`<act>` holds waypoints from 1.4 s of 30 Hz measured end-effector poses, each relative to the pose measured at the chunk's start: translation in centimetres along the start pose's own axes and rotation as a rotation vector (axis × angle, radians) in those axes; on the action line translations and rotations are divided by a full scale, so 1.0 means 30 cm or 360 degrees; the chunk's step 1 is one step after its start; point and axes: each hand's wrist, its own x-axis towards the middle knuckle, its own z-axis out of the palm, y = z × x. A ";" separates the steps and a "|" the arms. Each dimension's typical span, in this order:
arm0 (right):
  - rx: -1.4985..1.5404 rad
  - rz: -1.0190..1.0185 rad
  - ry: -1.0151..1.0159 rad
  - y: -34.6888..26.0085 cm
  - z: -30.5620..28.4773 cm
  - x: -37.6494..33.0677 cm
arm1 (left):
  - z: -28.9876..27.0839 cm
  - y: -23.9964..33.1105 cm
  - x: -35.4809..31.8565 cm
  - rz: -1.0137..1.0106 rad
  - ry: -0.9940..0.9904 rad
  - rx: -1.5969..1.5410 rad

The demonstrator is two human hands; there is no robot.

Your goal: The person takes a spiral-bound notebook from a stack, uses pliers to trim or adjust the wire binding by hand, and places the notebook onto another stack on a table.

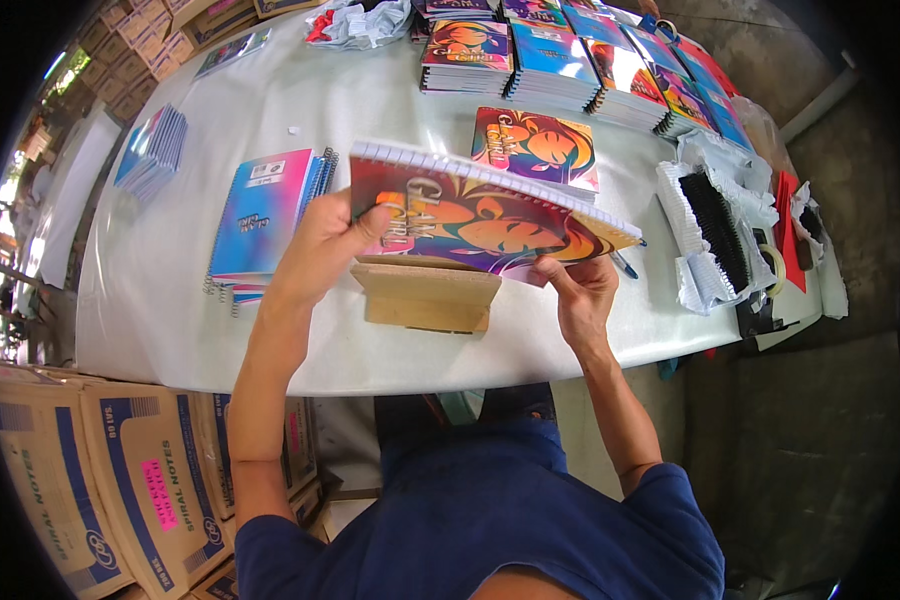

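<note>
Both my hands hold up a notebook with a dark red and orange illustrated cover, tilted above the table. Its upper long edge shows pale pages and a row of holes or loops. My left hand grips the left end, thumb on the cover. My right hand pinches the lower right edge, its thumb in front. Below the notebook sits a brown cardboard piece, partly hidden. Another notebook with an orange cover lies just beyond. A blue pen pokes out beside my right hand.
Blue-pink spiral notebooks are stacked left of my hands, with a smaller stack farther left. Several notebook stacks line the far side. Black binding coils in white wrapping and a tape roll lie right. Cardboard boxes stand lower left.
</note>
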 end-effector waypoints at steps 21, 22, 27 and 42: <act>-0.0313 -0.0067 0.0010 -0.027 0.026 -0.018 | 0.037 0.061 -0.044 0.0265 -0.0086 -0.0123; -0.0430 -0.0028 -0.0026 -0.029 0.021 -0.017 | 0.040 0.041 -0.051 0.0246 -0.0040 -0.0169; -0.0553 -0.0254 -0.0111 -0.028 0.014 0.033 | 0.039 0.039 -0.061 0.0360 0.0014 -0.0160; -0.0545 -0.0054 -0.0211 0.067 0.001 -0.034 | -0.003 0.002 -0.085 -0.0032 -0.0049 0.0124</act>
